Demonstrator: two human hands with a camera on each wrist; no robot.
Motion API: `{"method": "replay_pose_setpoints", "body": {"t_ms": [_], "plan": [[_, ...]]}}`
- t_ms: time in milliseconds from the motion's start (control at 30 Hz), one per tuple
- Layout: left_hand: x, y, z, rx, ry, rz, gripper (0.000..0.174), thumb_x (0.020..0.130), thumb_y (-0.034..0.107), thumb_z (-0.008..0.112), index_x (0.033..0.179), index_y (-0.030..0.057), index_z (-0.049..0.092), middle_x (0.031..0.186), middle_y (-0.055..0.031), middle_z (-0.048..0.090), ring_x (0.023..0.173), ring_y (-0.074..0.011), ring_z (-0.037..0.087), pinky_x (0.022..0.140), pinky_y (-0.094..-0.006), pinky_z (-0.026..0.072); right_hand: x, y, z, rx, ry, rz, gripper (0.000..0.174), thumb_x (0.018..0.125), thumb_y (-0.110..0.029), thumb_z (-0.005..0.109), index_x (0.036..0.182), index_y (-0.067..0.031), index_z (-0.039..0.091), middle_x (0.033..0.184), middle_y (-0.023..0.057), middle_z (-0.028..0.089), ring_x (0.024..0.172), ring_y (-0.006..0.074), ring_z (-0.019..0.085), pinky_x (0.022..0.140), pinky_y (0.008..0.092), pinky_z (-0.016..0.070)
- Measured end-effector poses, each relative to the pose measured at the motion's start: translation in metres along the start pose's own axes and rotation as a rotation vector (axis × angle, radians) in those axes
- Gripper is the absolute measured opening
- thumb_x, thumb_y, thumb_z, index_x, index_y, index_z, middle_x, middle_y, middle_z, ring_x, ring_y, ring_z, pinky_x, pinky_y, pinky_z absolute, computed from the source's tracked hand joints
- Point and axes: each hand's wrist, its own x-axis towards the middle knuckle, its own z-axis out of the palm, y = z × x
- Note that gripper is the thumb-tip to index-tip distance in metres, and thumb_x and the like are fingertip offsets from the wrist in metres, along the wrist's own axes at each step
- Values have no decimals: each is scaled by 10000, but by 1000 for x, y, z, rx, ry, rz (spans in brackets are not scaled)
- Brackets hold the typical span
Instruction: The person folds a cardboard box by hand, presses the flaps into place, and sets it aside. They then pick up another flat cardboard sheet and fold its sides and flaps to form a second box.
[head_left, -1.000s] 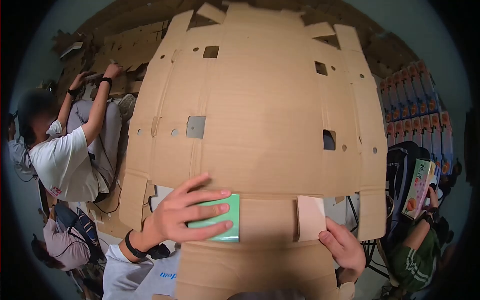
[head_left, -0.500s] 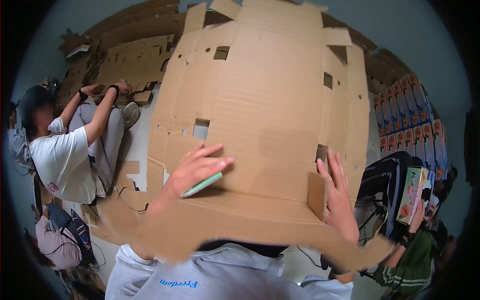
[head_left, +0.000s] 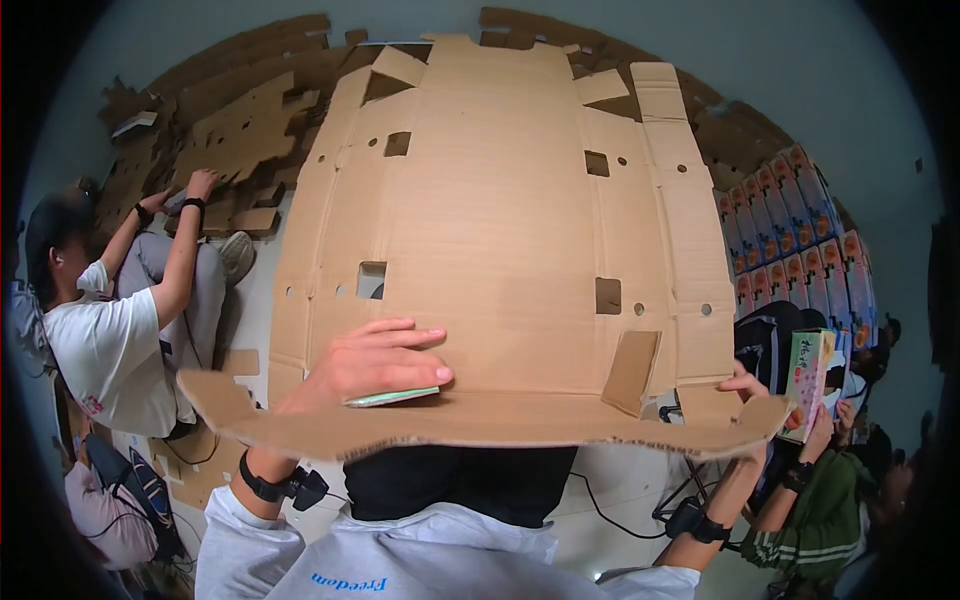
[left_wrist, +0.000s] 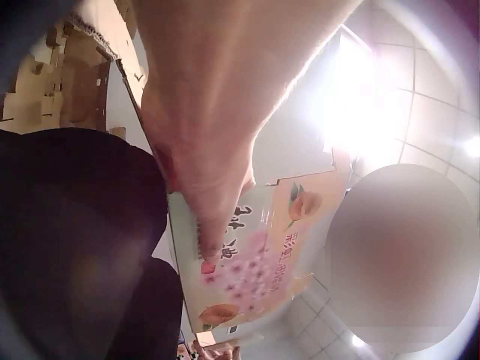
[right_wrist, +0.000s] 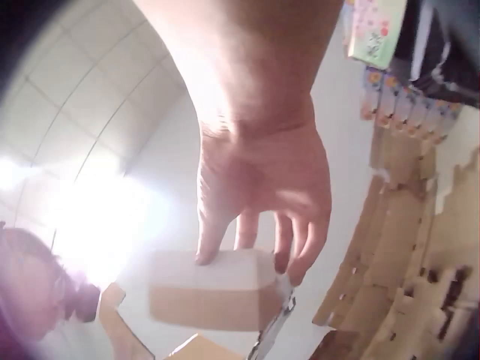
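At far left, a person in a white T-shirt (head_left: 105,320) reaches toward brown cardboard pieces (head_left: 235,135). Nearer, the camera wearer's left hand (head_left: 385,362) pinches a raised brown cardboard panel (head_left: 480,425), fingers inside over a small green-edged flap (head_left: 395,398), apparently to hold that flap inward; the left wrist view shows the thumb on a pale-green printed face (left_wrist: 255,270) outside. Behind the panel, a large brown cardboard sheet with square cutouts (head_left: 490,230) spreads in front of the wearer's body, its broad middle lying open. What supports it cannot be told. Right of centre, a small plain brown flap (head_left: 632,372) stands tilted near the fold, with no finger visible on it. The right hand (head_left: 745,383) grips the raised panel near its right end, thumb outside and fingers behind, seemingly to keep both ends level. At far right, another person's hands hold a green-and-pink printed carton (head_left: 808,375) near stacked blue-and-red packages (head_left: 800,210).
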Motion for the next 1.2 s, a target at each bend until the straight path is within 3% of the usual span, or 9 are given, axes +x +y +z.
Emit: {"method": "replay_pose_setpoints", "body": {"t_ms": [100,267,433,533,733,767,900,1000,1200], "plan": [[2,7,3,18,17,21,398,971,385,666,1317,190,691,1250,-63,770,1325,-357,647,1150,-542,435,25,-22,9,-595,38,-103,450,957,-383,762,879,50,666,1154,105,605,1000,194,586,863,308,456],[6,8,3,30,13,37,466,938,373,699,1376,218,675,1273,-60,753,1324,-351,640,1149,-552,434,35,-69,113,-787,355,-358,122,907,-127,758,938,-9,742,829,60,559,741,150,529,683,261,394],[1,-12,3,152,-8,138,404,986,269,643,1384,207,677,1313,-64,726,1315,-329,638,1127,-509,472,31,-129,127,-1140,-75,-661,142,684,-16,760,815,-73,760,588,11,486,453,178,473,461,310,304],[6,-15,15,194,3,186,411,980,151,639,1390,179,653,1314,-74,715,1283,-316,654,1093,-479,502,37,-126,140,-995,-422,-596,140,809,-175,849,805,-80,746,595,25,492,424,176,484,423,325,358],[8,-21,21,212,113,182,455,956,95,660,1406,136,607,1281,-90,728,1234,-330,677,1049,-459,528,62,-70,182,-878,-635,-550,234,824,-177,846,1022,-80,768,805,45,656,677,237,654,600,337,514],[5,-22,22,239,146,147,482,946,88,663,1422,119,592,1286,-99,731,1226,-334,683,1053,-461,526,62,-75,176,-951,-725,-445,403,767,-155,865,1142,-65,750,1101,133,698,1026,300,680,880,387,546],[-1,-18,21,238,180,67,555,907,143,714,1444,90,582,1320,-107,723,1267,-340,659,1112,-494,481,51,-65,163,-1031,-141,-531,830,679,-88,870,1457,-74,581,1598,245,386,1469,426,392,1237,487,304],[2,17,8,346,40,-125,654,873,207,762,1493,145,565,1483,-133,615,1397,-354,555,1188,-516,400,40,-39,182,-218,195,-122,1026,728,-23,860,1589,8,302,1526,205,457,1428,324,447,1198,430,359],[-56,25,-16,736,178,-667,620,891,197,772,1485,257,606,1699,-171,306,1537,-412,349,1231,-504,348,15,-24,182,11,210,153,865,877,-74,784,1582,8,289,1400,133,533,1275,228,535,1130,365,398]]}}
